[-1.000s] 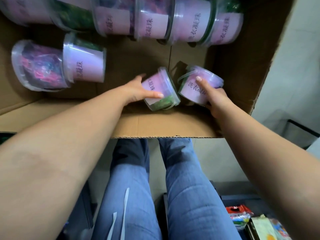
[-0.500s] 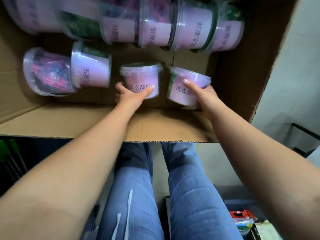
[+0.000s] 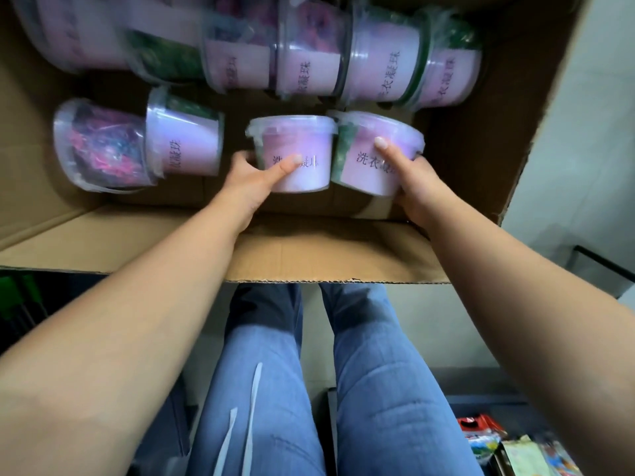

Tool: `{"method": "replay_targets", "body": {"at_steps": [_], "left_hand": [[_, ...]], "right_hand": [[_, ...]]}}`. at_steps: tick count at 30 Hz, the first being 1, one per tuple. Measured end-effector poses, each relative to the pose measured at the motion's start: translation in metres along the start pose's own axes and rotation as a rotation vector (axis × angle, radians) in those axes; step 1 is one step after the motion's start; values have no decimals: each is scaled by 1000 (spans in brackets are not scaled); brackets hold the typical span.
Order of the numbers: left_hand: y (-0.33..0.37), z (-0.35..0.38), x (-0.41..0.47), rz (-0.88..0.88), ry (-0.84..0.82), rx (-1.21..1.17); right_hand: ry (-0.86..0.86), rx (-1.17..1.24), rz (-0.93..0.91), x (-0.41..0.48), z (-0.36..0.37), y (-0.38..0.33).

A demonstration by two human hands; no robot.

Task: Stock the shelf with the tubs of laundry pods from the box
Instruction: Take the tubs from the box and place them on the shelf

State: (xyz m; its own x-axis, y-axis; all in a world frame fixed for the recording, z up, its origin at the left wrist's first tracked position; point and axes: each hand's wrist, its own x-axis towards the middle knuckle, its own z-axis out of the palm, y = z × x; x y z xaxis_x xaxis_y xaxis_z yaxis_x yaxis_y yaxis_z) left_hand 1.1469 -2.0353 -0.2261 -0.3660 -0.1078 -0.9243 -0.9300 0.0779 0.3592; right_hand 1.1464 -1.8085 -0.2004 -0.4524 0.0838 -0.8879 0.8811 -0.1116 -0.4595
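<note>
Inside an open cardboard box (image 3: 330, 259) lie several clear tubs of laundry pods with pink labels. My left hand (image 3: 251, 180) grips one upright tub (image 3: 295, 142) near the box's front, thumb across its label. Right beside it, my right hand (image 3: 412, 187) grips a second tub (image 3: 374, 156), tilted slightly and showing green pods at its side. The two held tubs touch each other. Two more tubs (image 3: 185, 139) lie on their sides to the left. A row of tubs (image 3: 381, 63) fills the back of the box.
The box's front flap hangs over my knees in blue jeans (image 3: 378, 389). A pale wall (image 3: 584, 132) rises to the right of the box. Colourful packaged goods (image 3: 494, 441) sit low at the bottom right. Dark space with green items (image 3: 17, 290) lies at the left.
Both hands have turned their tubs from lying tilted to upright and brought them up and together, side by side. The view has shifted closer over the box.
</note>
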Motion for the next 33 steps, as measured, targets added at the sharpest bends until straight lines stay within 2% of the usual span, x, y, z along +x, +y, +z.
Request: {"method": "replay_targets", "body": {"at_steps": [5,10,18,21,26,31,33], "left_hand": [[43,-11,-88,24,-137,-76],[86,-38,-179,105,-99,-246],[148,-91,-338,571,-92,-362],[156,-109,-397,718,-2,-492],[142,-148,-508,1007,224,-645],[89,-195,-611,1234,520,-768],[58,-210,-645,1301,622,-811]], "right_hand": [[-13,-34,11,-54,0,-36],[-123,-54,-144,-131,16,-100],[-415,-133,-510,-272,55,-222],[-482,-186,-708,-321,80,-263],[-763,-242,-966,-422,137,-303],[-1078,-334,-1143,-527,204,-297],[-1218,-361,-1151,-567,232,-279]]}}
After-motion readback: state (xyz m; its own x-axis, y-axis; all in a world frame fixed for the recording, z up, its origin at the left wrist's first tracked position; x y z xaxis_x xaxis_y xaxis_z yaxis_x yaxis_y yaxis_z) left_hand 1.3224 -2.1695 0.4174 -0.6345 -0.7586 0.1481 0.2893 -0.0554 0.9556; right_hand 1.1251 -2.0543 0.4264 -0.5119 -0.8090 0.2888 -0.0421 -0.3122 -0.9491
